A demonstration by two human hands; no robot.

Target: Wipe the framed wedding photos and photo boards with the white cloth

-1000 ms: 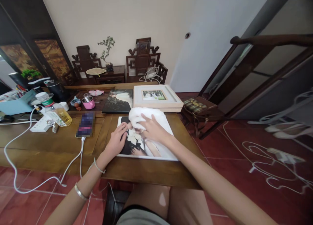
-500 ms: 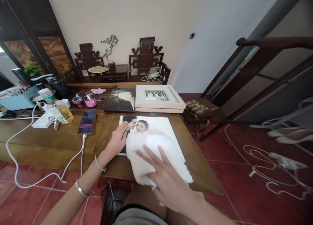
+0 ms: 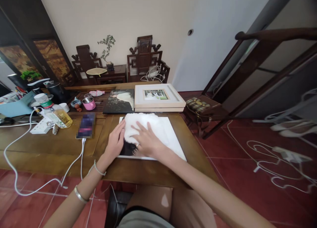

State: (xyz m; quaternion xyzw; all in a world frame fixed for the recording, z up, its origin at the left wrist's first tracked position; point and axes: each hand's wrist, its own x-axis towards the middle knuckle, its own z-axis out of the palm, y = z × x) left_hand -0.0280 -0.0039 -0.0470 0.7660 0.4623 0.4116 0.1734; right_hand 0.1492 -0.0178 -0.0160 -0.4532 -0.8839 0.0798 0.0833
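Observation:
A photo panel (image 3: 173, 135) with a white background lies on the wooden table near its front edge. My left hand (image 3: 116, 140) rests along the panel's left side, fingers stretched out and holding nothing. Over the panel's upper part is a fluffy white cloth (image 3: 131, 122), which hides most of the picture. On top of it, my right hand (image 3: 147, 140) presses down with its fingers spread flat. A dark patch of the picture shows below the cloth, between the two hands.
Behind the panel lie a dark photo board (image 3: 120, 101) and stacked white frames (image 3: 173, 97). Leftward are a charging phone (image 3: 86, 125), a bottle (image 3: 60, 115), a power strip (image 3: 41, 125) and a pink cup (image 3: 89, 103). A wooden chair (image 3: 252, 61) stands at right.
My right hand has slid the cloth away from me, from the panel's front edge to its upper part, covering the faces. My left hand stays at the panel's left side.

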